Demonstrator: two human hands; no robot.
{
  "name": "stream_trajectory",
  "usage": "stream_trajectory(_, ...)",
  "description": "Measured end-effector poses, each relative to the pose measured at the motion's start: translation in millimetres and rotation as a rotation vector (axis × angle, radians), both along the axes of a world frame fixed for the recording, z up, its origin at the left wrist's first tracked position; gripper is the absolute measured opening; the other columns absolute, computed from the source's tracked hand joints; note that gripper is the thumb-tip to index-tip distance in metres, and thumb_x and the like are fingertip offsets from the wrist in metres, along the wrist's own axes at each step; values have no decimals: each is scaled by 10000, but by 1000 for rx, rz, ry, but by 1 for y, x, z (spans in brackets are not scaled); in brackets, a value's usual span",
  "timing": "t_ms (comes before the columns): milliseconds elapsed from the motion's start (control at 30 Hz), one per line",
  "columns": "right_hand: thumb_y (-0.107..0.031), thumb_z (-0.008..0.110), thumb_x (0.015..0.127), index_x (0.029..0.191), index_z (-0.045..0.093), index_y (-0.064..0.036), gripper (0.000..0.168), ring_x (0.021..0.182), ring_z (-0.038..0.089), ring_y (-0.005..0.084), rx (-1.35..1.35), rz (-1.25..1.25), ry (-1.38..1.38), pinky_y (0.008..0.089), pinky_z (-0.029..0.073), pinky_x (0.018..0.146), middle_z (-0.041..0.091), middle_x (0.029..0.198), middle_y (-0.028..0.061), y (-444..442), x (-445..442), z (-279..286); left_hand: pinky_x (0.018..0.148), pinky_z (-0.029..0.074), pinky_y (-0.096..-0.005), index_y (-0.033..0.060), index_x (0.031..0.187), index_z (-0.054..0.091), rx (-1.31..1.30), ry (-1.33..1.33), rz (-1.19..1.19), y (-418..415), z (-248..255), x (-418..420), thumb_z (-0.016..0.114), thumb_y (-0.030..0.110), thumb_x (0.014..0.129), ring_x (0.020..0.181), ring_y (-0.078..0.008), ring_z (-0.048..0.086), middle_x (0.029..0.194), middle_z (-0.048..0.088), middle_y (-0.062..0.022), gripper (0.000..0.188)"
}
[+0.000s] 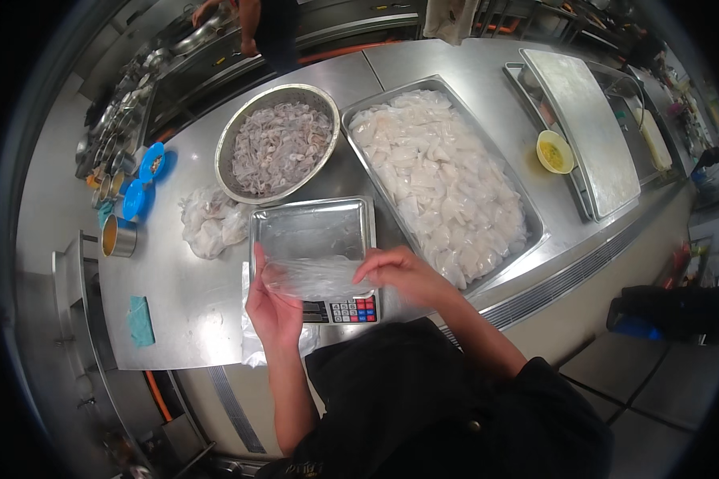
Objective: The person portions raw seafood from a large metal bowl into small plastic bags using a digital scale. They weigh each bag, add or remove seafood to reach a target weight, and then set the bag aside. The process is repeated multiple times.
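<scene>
Stretched between my two hands is a clear plastic bag point(314, 276), partly blurred. My left hand point(277, 302) grips its left end, and the fingers of my right hand point(398, 274) pinch the right end. Under the bag stands a digital kitchen scale point(356, 311) with a metal tray point(311, 224) on it. Right of the scale, a large steel pan point(389, 218) is heaped with pale squid pieces point(437, 179). Behind the scale a round perforated metal bowl point(218, 152) holds squid tentacles point(281, 146). Filled plastic bags point(213, 224) lie left of the scale.
On the steel table point(186, 317) are a green cloth point(141, 321), a metal pot point(120, 235) and blue bowls point(133, 199). A yellow bowl point(555, 152) sits by a lidded tray point(581, 132) at right. White plastic point(254, 347) hangs at the front edge. Another person point(269, 30) stands beyond the table.
</scene>
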State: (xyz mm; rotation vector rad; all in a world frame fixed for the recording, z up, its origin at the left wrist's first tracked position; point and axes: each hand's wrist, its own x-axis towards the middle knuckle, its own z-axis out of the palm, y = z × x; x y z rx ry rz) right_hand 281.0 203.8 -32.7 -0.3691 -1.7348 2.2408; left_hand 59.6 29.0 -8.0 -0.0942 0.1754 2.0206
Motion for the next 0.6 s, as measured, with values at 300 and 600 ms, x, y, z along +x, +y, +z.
stream_trajectory(300, -119, 611, 1011, 1406, 664, -95, 399, 808, 650, 216, 557, -295, -213, 360, 530, 751, 634, 1134, 185, 15, -21, 41, 836, 511, -326, 71, 1442, 666, -1192, 1899, -219, 28, 50, 54, 828, 22, 866, 953, -208, 583, 1117, 549, -90, 601)
stream_trajectory(600, -359, 895, 837, 1449, 615, -132, 710, 1435, 504, 387, 1063, -514, -429, 464, 486, 1117, 539, 1498, 230, 234, 6, -42, 1078, 476, -521, 57, 1553, 429, -1270, 2052, -162, 22, 32, 39, 895, 80, 773, 1278, -469, 545, 1354, 485, -254, 909)
